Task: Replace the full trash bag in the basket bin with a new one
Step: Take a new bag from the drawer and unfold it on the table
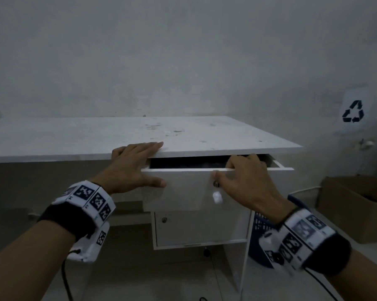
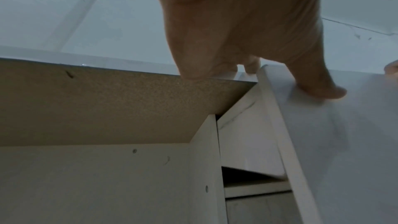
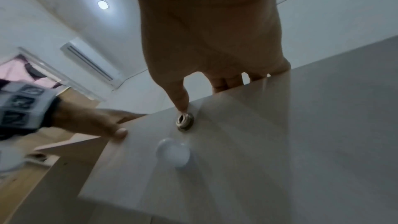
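Observation:
A white desk [image 1: 74, 137] has its top drawer [image 1: 183, 190] pulled partly out, its inside dark. My right hand [image 1: 237, 170] grips the drawer front's top edge, fingers curled over into the drawer and thumb on the front [image 3: 181, 103] beside the metal lock [image 3: 184, 122], above the white knob [image 3: 173, 152]. My left hand [image 1: 137, 164] lies flat with straight fingers on the desk's front edge, its thumb [image 2: 323, 89] pressing the drawer front's left end. The blue basket bin [image 1: 259, 235] stands on the floor right of the desk, mostly hidden behind my right wrist. No trash bag shows.
Below the drawer is a shut cabinet door [image 1: 200, 227] with a lock. A cardboard box [image 1: 356, 205] sits on the floor at the right. A recycling sign [image 1: 353, 111] hangs on the wall. Cables run from both wrist cameras.

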{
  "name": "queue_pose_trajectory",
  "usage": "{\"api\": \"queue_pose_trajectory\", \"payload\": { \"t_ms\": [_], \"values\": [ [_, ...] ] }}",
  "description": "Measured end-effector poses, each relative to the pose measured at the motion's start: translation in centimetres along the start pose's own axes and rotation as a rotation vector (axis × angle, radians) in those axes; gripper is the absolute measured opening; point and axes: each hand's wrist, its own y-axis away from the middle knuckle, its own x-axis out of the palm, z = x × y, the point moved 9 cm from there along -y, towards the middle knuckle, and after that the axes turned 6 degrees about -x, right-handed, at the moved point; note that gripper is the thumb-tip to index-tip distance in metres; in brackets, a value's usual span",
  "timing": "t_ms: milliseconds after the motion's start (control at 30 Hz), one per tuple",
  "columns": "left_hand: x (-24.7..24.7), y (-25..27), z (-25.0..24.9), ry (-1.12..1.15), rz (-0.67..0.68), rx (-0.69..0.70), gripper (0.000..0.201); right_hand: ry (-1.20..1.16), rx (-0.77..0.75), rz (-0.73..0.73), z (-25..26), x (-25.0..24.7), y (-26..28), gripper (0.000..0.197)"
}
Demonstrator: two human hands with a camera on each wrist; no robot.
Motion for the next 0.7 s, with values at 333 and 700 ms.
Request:
{"api": "queue_pose_trajectory", "payload": {
  "t_ms": [333, 700],
  "values": [
    [0.9, -0.3, 0.2, -0.134, 0.108, 0.005, 0.140, 0.151, -0.004, 0.379, 1.7, 1.0, -2.3, 0.072],
    [0.8, -0.3, 0.1, -0.135, 0.099, -0.011, 0.143, -0.125, 0.275, 0.795, 0.8, 7.2, -3.3, 0.112]
  ]
}}
